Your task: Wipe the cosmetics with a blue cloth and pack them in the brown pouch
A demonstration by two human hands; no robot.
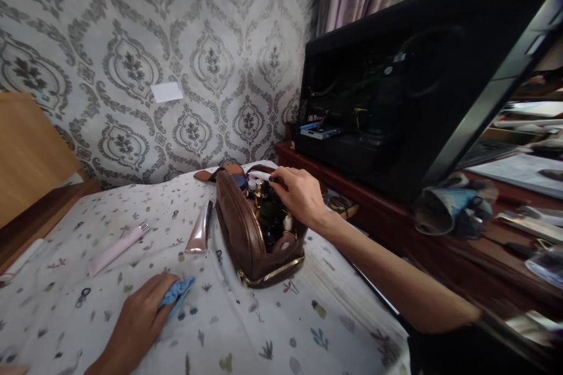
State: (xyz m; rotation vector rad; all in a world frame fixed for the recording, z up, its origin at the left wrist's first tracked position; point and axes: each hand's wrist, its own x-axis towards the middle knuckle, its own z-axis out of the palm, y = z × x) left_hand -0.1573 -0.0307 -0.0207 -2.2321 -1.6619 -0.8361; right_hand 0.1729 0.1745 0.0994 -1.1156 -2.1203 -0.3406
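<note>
A brown leather toiletry bag [246, 234] stands open on a bed with a patterned white sheet [281, 328]. Several small bottles and jars fill it. My right hand [299, 193] reaches over the bag's far end, fingers pinched on a small white tube [259, 175] at the bag's top. My left hand [143, 319] rests on the sheet at the near left, closed on a blue cloth [178, 295]. A rose-gold tube [199, 229] lies just left of the bag, and a pale pink tube [116, 249] lies further left.
A dark red wooden table [396, 222] runs along the bed's right side, carrying a large black open case [396, 88] and clutter. A wooden headboard [30, 152] stands at the left. Patterned wallpaper is behind, with a brown pouch [211, 174] at the bed's far edge.
</note>
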